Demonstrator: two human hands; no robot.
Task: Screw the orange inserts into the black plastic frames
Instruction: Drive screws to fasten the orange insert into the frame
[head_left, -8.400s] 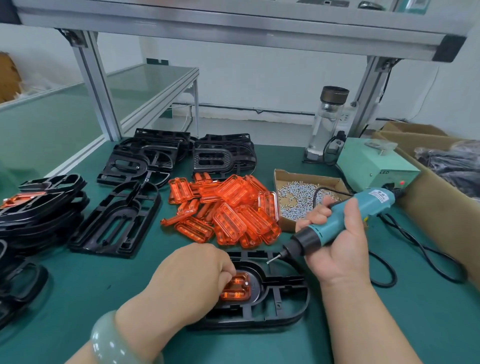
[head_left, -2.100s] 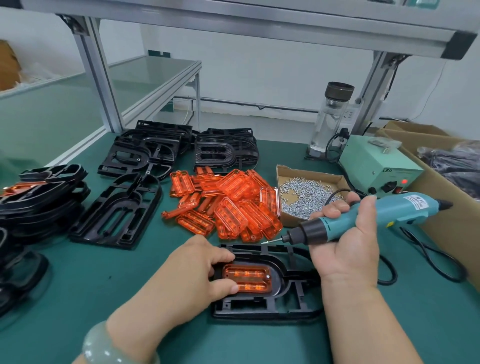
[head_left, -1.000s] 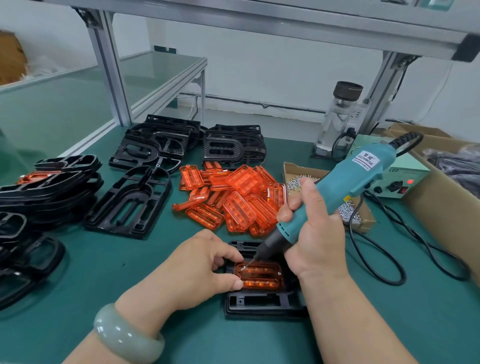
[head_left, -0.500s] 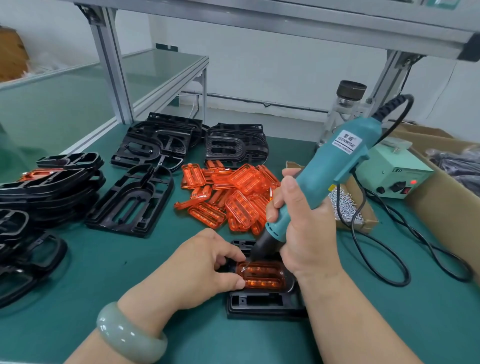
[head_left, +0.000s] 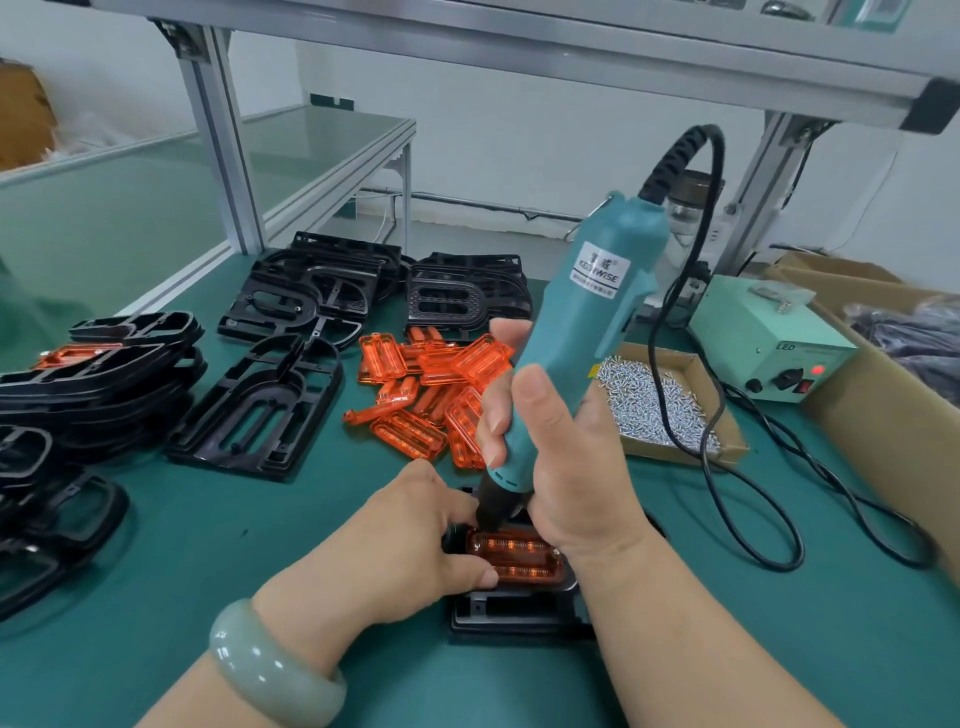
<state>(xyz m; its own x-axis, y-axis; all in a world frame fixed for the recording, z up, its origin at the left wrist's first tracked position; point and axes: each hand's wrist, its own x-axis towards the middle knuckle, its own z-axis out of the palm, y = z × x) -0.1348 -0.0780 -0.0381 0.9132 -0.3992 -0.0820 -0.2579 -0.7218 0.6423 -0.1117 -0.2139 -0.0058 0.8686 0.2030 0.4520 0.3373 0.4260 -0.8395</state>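
Head view — right hand (head_left: 569, 467) grips one screwdriver (head_left: 597, 291).

— Worktop (head_left: 234, 545): deep green, plain. Screwdriver (head_left: 587, 322)?
— Teal body, black nose, white label with dark lettering. Black cable (head_left: 720, 166) too.
— And the insert (head_left: 519, 558) under it?
— Clear orange, ribbed with bright lines. Same orange across the pile (head_left: 436, 364) behind.
— Frame (head_left: 509, 618) around it: black, matt. Black again for the loose frames (head_left: 244, 457) on the left.
— Screws (head_left: 639, 405) silvery, in a brown cardboard box (head_left: 660, 453).
— Power box (head_left: 753, 322): pale green, black knob, red light. Bracelet (head_left: 270, 670): milky jade green.
— Wall (head_left: 519, 140) white, posts (head_left: 223, 156) grey metal.
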